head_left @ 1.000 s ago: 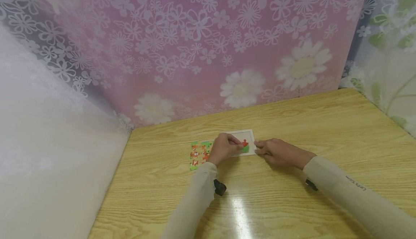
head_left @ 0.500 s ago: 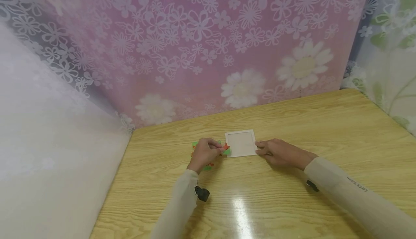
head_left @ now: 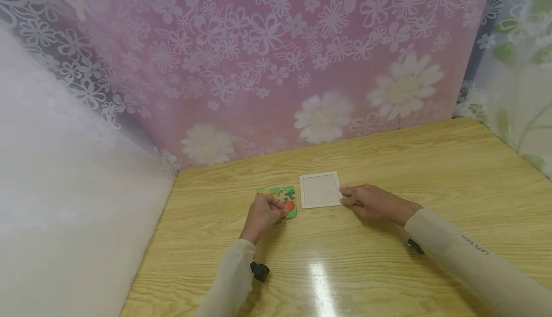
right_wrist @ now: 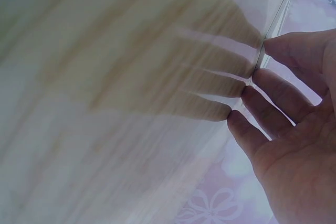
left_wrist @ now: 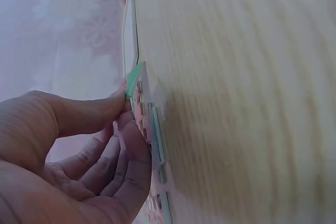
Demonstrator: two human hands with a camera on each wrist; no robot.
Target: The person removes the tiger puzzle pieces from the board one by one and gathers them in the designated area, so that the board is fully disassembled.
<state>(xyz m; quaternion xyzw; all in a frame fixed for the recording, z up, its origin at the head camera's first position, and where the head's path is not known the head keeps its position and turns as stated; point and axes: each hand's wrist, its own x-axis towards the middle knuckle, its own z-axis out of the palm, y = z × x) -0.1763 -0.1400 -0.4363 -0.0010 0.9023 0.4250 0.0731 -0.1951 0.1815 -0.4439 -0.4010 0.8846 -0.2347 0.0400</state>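
Observation:
In the head view my left hand (head_left: 261,214) is over the left group of puzzle pieces, its thumb and fingers pinching a red and green puzzle piece (head_left: 290,206). The left wrist view has that piece's green corner (left_wrist: 135,78) at the thumb tip, tilted above the table. Other jigsaw pieces (head_left: 290,193), green with orange and blue parts, lie under and around this hand, which hides some of them. A white square puzzle tray (head_left: 320,191) lies just to their right with nothing in it. My right hand (head_left: 370,203) touches the tray's right edge with extended fingertips (right_wrist: 242,121) down at the tabletop.
Everything lies on a wood-grain table (head_left: 388,159). A pink floral curtain (head_left: 258,68) hangs along its back edge, and a white sheet (head_left: 86,187) borders the left side. Black wrist cameras (head_left: 260,271) are strapped under the sleeves.
My left hand has carried the red and green piece left, out of the tray and back to the other pieces. The tray floor is now uncovered. My right hand stays at the tray's edge.

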